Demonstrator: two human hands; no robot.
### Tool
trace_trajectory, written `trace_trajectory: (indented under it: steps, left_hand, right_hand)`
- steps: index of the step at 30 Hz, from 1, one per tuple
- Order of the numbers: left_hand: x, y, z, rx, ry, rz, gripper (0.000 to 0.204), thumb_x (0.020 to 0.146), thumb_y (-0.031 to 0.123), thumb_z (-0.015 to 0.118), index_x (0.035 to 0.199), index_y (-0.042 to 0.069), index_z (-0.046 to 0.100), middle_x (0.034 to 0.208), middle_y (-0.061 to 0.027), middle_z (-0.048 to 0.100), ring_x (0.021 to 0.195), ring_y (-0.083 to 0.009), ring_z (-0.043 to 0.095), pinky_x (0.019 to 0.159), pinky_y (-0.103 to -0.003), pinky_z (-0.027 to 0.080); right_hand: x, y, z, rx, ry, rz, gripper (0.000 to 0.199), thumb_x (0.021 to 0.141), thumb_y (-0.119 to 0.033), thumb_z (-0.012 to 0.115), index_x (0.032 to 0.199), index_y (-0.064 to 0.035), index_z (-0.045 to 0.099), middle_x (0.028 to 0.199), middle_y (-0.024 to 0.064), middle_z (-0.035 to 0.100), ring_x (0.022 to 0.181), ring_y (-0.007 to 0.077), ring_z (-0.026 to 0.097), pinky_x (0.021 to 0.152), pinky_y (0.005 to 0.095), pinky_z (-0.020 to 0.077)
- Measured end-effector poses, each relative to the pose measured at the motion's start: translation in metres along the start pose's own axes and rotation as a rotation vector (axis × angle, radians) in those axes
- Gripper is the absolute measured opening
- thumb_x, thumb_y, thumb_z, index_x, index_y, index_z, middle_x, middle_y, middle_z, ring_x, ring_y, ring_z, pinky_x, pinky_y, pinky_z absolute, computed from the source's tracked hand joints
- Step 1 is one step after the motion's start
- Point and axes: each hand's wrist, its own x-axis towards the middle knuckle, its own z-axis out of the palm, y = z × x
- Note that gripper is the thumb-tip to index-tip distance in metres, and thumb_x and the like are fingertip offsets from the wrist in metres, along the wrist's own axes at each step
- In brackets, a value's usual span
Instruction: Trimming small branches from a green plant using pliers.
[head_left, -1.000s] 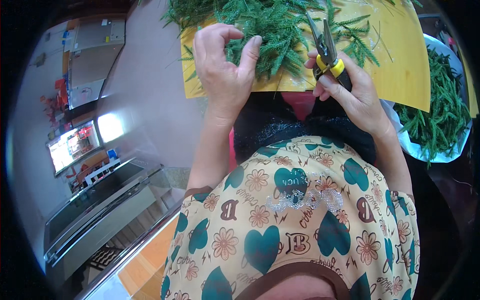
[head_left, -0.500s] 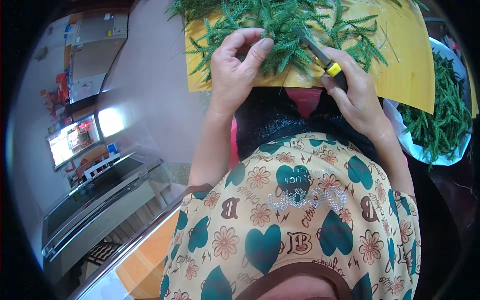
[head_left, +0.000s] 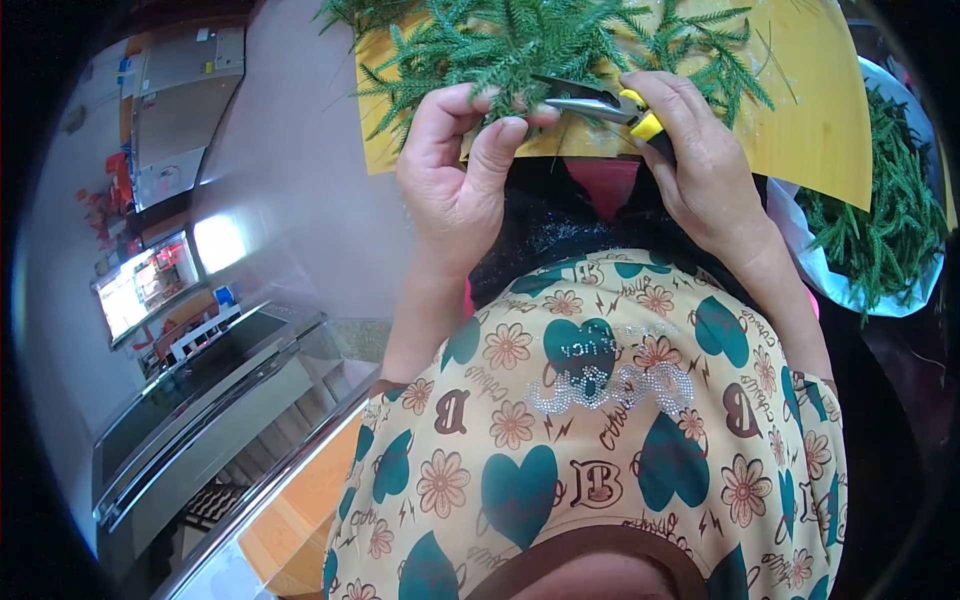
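My left hand [head_left: 465,165] is closed round the lower end of a green artificial pine sprig [head_left: 515,70], its thumb and fingers pinching near the tip. From the right, my right hand [head_left: 700,145] grips a pair of scissors [head_left: 640,115] with yellow-and-black handles. The blades stand apart, pointing left at the sprig just beside the left fingers. Whether they touch a stem I cannot tell. More green sprigs [head_left: 705,60] lie behind on a yellow board [head_left: 805,140].
A white-lined tub [head_left: 925,120] heaped with green sprigs [head_left: 870,210] stands to the right of the board. Far left are a grey cabinet [head_left: 190,110] and a long glass-topped counter [head_left: 190,410]. Dark cloth [head_left: 540,215] with pale specks covers my lap.
The scissors have swung round and spread, their blades now pointing left toward the sprig. My left hand has dropped slightly toward me with the sprig.
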Motion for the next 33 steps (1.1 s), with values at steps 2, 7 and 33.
trace_trajectory:
  steps: [2, 7, 33]
  left_hand:
    - [-0.002, -0.004, -0.002, 0.041, -0.005, 0.024, 0.017, 0.089, 0.005, 0.061, 0.102, -0.001, 0.052, 0.091, -0.0083, 0.064, 0.087, -0.0130, 0.061, 0.078, -0.024, 0.048]
    - [-0.003, -0.010, -0.002, 0.169, -0.013, 0.083, 0.015, 0.087, 0.004, 0.062, 0.098, -0.001, 0.054, 0.089, -0.0081, 0.065, 0.085, -0.0136, 0.061, 0.078, -0.025, 0.048]
    - [-0.005, -0.022, -0.010, 0.621, -0.130, 0.098, 0.017, 0.082, 0.016, 0.067, 0.089, 0.001, 0.063, 0.083, -0.0112, 0.061, 0.084, -0.0297, 0.056, 0.083, -0.037, 0.042]
  right_hand:
    - [-0.002, 0.002, 0.001, -0.005, -0.001, 0.008, 0.055, 0.075, 0.008, 0.062, 0.126, -0.0058, 0.046, 0.119, 0.0181, 0.052, 0.109, 0.0376, 0.052, 0.090, 0.0401, 0.0451]
    - [-0.003, 0.002, 0.001, -0.026, 0.008, 0.002, 0.056, 0.075, 0.007, 0.063, 0.126, -0.0064, 0.046, 0.119, 0.0180, 0.052, 0.108, 0.0376, 0.053, 0.089, 0.0401, 0.0459]
    - [-0.007, 0.003, 0.007, -0.218, 0.030, -0.010, 0.062, 0.071, 0.006, 0.066, 0.128, -0.0065, 0.046, 0.119, 0.0171, 0.052, 0.103, 0.0364, 0.055, 0.086, 0.0398, 0.0483]
